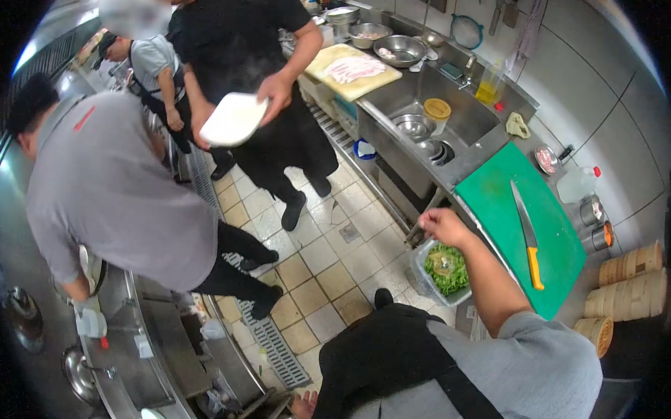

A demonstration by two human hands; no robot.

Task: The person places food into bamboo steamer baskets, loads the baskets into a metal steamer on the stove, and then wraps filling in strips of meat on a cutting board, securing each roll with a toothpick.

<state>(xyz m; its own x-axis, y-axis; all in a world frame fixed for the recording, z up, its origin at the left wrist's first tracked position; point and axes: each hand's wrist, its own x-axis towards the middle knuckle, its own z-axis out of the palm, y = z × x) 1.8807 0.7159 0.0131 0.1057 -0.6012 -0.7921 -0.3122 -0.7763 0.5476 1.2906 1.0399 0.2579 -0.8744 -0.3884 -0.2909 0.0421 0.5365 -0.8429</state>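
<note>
My right hand (446, 227) is raised beside the counter edge, its fingers curled together; whatever they may hold is too small to make out. Just below that hand is a clear plastic tub (420, 275) of chopped leafy greens (446, 268). Low at the bottom edge, my left hand (305, 409) shows only in part, fingers apart and nothing seen in them, near a metal counter edge. On the counter to my right lies a green cutting board (499, 193). A long knife (527, 235) with a yellow handle rests on it.
A sink (475, 115) with bowls adjoins a board (322, 65) bearing pale sliced meat (355, 68). Bamboo steamers (624, 293) stand at right. One person holds a white dish (235, 119); another in grey (122, 195) bends over the left counter. Tiled floor (318, 279) lies between.
</note>
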